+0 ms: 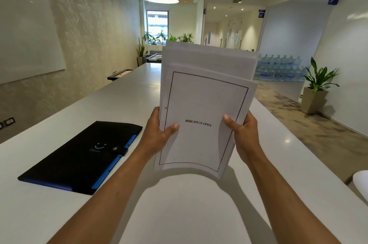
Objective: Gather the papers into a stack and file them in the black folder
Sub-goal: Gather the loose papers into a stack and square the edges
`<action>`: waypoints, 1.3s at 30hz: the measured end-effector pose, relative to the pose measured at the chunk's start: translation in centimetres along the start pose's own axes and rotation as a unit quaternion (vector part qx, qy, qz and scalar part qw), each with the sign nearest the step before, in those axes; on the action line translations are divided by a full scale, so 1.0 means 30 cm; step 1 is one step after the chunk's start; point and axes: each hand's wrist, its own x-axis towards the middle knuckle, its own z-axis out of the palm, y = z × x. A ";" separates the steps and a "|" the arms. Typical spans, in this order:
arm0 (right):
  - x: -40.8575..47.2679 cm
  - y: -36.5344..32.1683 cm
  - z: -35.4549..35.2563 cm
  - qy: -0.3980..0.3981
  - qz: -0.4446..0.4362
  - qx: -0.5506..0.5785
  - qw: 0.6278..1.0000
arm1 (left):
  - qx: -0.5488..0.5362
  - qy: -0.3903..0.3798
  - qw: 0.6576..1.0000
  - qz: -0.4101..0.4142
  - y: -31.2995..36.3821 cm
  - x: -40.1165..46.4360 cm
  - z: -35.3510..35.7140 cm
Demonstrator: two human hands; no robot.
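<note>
At centre frame the left hand (159,134) and right hand (242,134) pinch the light, floppy, uneven paper stack (203,108) by its side edges, thumbs in front, the closed black folder (79,158) lying lower left.

One paper stack (207,104), one black folder (79,156), two hands (157,134).

Both bare arms reached forward, hands raised.

The left hand (159,132) closed at nine o'clock of the right hand (242,134), thumbs facing the camera, fingers curled behind; forearms converged from five and seven o'clock.
</note>
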 end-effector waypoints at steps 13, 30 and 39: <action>-0.083 0.063 0.036 0.008 0.011 -0.054 0.998 | -0.052 0.091 0.994 -0.019 -0.020 0.001 0.041; -0.145 0.151 0.068 0.050 0.014 -0.088 0.995 | -0.084 0.128 0.980 -0.125 -0.103 -0.044 0.130; -0.148 0.181 0.040 0.043 0.052 -0.131 0.989 | -0.105 0.158 0.976 -0.106 -0.117 -0.063 0.156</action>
